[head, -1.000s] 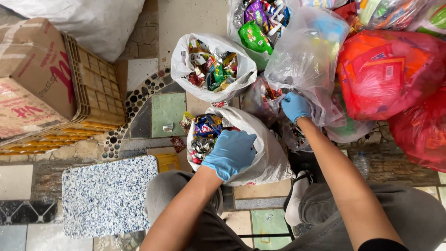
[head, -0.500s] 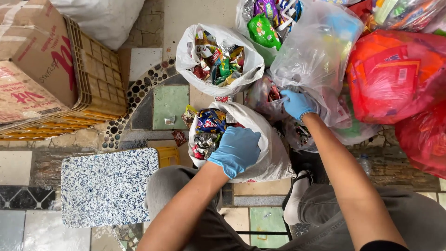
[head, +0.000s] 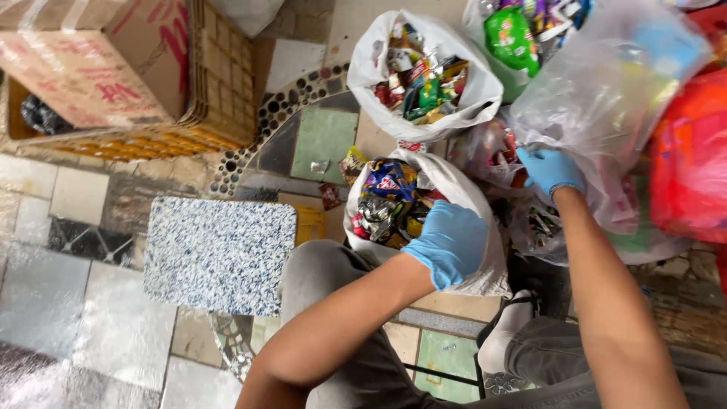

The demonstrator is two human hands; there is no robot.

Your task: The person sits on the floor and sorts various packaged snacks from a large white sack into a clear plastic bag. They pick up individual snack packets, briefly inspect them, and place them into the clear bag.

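A white plastic bag of crumpled snack wrappers (head: 409,204) sits at centre, its rim gripped by the blue-gloved left hand (head: 453,244). At two o'clock, the blue-gloved right hand (head: 549,170) pinches a clear plastic bag (head: 606,98). Hands apart.

Soft even daylight, faint shadows, slight blur

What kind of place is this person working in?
Probably an informal spot for sorting waste wrappers, on a patchwork tiled floor. White bags of crumpled snack wrappers, a worn cardboard box, and both gloved hands, left hand and right hand, in bags suggest it.
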